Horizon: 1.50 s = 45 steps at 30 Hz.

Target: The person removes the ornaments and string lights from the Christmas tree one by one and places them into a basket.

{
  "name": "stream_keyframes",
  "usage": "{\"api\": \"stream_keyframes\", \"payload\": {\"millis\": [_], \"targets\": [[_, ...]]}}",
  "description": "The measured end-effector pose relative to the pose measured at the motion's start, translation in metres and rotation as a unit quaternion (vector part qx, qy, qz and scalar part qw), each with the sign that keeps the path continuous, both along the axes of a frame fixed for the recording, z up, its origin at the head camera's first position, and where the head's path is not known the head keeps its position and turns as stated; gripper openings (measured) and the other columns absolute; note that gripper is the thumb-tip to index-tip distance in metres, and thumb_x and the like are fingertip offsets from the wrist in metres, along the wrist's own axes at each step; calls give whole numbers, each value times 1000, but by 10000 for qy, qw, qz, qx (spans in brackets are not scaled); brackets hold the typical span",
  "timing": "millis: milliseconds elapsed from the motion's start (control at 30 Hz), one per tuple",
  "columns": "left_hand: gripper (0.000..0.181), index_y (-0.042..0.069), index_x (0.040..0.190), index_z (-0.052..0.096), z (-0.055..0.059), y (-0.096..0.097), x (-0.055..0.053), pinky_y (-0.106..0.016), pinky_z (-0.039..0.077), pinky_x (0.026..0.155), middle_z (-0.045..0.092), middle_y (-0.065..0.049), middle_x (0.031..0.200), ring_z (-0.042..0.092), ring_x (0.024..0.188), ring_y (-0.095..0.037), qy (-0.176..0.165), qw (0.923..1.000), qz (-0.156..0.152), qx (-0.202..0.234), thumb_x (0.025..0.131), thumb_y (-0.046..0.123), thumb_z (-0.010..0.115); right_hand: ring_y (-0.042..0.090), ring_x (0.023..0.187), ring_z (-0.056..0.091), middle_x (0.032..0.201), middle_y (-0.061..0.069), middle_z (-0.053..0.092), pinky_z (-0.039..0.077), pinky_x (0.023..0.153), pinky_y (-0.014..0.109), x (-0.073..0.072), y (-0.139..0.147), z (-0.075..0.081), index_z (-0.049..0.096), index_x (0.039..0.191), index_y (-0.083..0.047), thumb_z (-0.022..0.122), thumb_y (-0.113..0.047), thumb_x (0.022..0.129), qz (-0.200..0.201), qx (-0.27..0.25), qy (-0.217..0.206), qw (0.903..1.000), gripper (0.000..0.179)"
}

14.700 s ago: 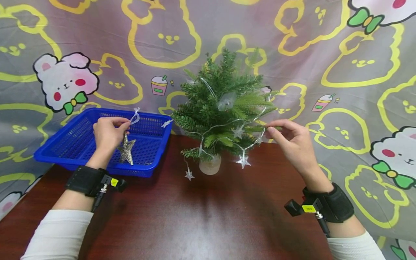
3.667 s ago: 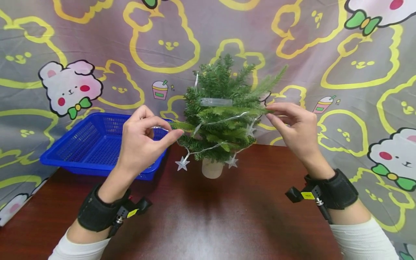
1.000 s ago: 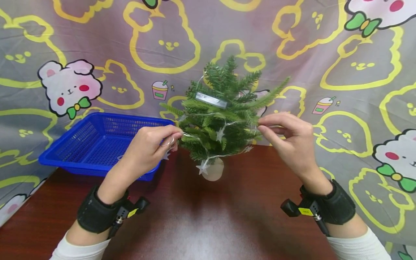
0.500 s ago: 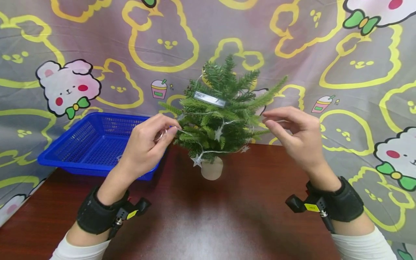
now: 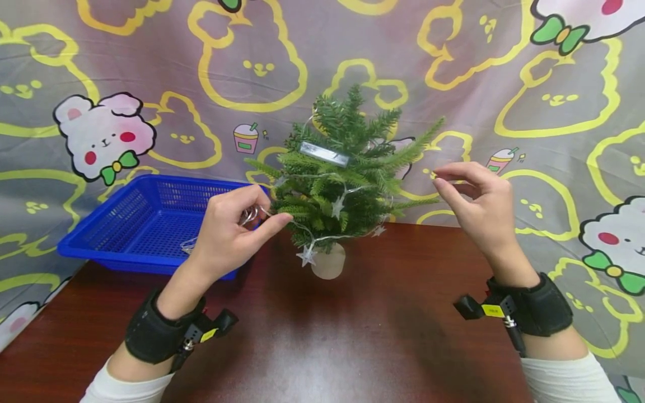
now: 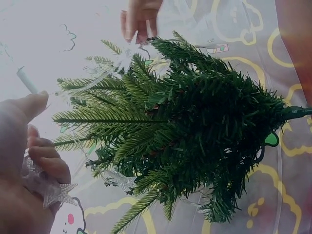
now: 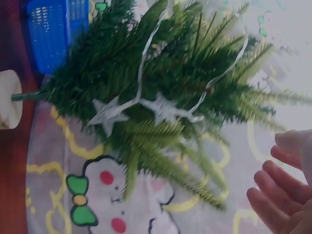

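Note:
A small artificial Christmas tree (image 5: 347, 140) with a pale round base (image 5: 328, 262) stands on the table. Clear string lights (image 5: 339, 207) with star-shaped covers wind round its branches, and their clear battery box (image 5: 323, 154) lies against the front of the tree. At the tree's left, my left hand (image 5: 232, 226) holds a bunched part of the lights in its curled fingers, the thumb lifted away. The left wrist view shows a plastic star (image 6: 59, 195) beside those fingers. To the right of the branches, my right hand (image 5: 478, 204) is apart from them with loosely bent fingers, holding nothing.
A blue plastic basket (image 5: 116, 259) sits at the left, partly behind my left forearm, with a small clear looped item (image 5: 188, 245) inside. A patterned cloth (image 5: 166, 33) hangs behind the dark wooden table (image 5: 322, 347).
Earliest, my left hand held a glittery star over the basket; now it holds bunched lights. Over the last second my right hand has drawn away rightward from the tree, and my left thumb has lifted.

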<state>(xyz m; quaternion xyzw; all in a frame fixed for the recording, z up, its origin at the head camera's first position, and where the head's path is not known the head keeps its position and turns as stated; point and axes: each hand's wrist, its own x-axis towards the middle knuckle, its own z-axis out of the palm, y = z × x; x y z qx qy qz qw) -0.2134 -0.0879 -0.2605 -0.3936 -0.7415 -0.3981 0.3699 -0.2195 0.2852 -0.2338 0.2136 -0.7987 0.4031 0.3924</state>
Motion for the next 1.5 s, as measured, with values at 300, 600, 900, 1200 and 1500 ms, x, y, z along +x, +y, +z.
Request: {"api": "stream_keyframes", "payload": {"millis": [300,600,900,1200,1500], "targets": [[19,11,79,70,-1,-2,2,-18,30,49,55,5,60,42,52,-2,246,9995,161,-67,88,27,75,-9,93,65,106,2,70,48,81,4,-4,18,-24,73,112,-5,75,-4,85,-439,460,-711,9954,27],[46,5,79,72,-1,-3,1,-18,35,55,64,-1,66,49,58,-5,456,9987,115,175,102,40,52,-16,85,63,104,-7,73,49,72,4,-9,22,-40,71,116,-9,73,-7,88,-332,729,-1373,9873,28],[43,3,88,68,-2,-4,2,-16,39,56,60,0,67,49,57,-3,301,9995,-41,44,106,33,42,-14,77,66,92,22,75,51,69,6,-10,19,-46,72,111,-4,69,-3,90,-213,575,-1288,9898,21],[16,0,88,58,-5,-6,2,-22,34,65,53,-5,76,43,69,-8,-97,9998,186,-16,100,2,49,-5,74,70,83,2,76,53,69,10,-5,15,-47,73,107,-5,72,-2,88,-30,392,-1153,9925,19],[52,7,68,42,-5,-4,2,-21,22,57,33,-1,64,29,60,-5,8,9981,309,527,98,47,57,-8,71,67,83,16,75,51,67,7,2,13,-49,74,105,-5,73,1,85,-122,499,-999,9937,21]]}}
